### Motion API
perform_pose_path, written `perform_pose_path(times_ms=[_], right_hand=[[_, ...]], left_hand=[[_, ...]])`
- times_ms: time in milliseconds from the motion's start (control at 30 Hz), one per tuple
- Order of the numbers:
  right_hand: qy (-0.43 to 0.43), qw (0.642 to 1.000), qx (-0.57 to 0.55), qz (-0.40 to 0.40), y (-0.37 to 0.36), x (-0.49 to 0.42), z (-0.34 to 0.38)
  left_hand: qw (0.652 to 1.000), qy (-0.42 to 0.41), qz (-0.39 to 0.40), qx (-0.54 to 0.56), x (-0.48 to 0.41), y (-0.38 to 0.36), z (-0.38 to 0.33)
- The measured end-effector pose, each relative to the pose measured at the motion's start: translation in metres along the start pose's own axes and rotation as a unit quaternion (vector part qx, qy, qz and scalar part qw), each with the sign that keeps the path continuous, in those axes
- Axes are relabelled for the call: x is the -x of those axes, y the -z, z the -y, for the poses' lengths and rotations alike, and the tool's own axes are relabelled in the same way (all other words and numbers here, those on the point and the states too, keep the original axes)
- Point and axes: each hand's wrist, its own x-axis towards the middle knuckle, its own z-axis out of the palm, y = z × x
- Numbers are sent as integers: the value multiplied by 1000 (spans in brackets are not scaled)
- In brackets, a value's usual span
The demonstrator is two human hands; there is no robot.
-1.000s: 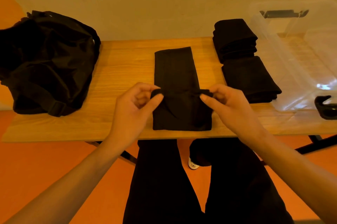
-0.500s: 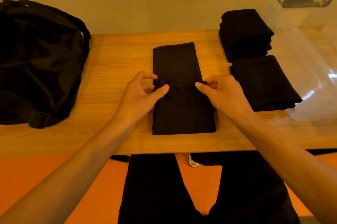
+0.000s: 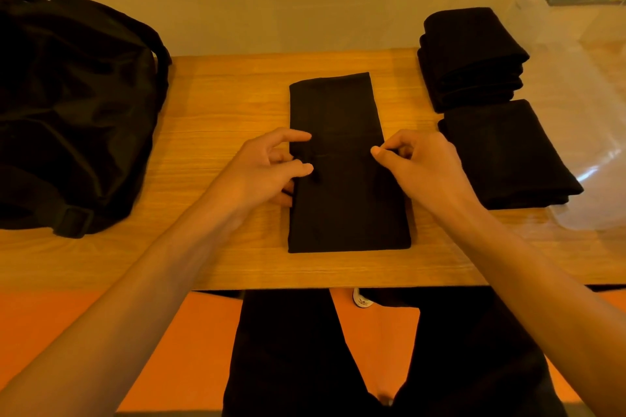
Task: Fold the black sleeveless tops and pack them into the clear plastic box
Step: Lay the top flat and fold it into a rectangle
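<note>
The top [image 3: 342, 206] lies as a long narrow strip in the middle of the surface [image 3: 223, 104], its near end folded up to about halfway. The left hand [image 3: 267, 172] and right hand [image 3: 426, 169] have that folded edge by its two corners. Each grip is a close thumb-and-finger pinch on the cloth, though the left forefinger stands out straight above it.

The box [image 3: 582, 84] sits at the right end, blurred and see-through, and I can't make out anything in it. Two stacks [image 3: 474, 60] of folded tops wait just beside it. A bag [image 3: 67, 104] slumps on the left, well apart from the work.

From where I stand, this looks like the lengthwise fold, with the packing not yet begun. To do it well, I'd keep both corners level, so the edge travels square to the strip's long sides. I'd lay it down flush with the far hem and not let one side run ahead. The cloth looks soft and limp, so the middle may sag or wrinkle. A flat palm pressed along the crease after letting go should settle it to match the stacks.
</note>
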Motion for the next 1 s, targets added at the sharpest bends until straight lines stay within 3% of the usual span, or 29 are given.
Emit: perform_pose_path(times_ms=[167,567,1000], right_hand=[[12,1000,-19,-10,1,1,-1],[24,998,-34,-47,-7,-4,-2],[19,995,35,-94,-2,14,3]], left_hand=[[998,0,34,-45,-5,7,-4],[998,31,-42,-22,-13,8,-1],[990,22,-127,-50,5,-4,2]])
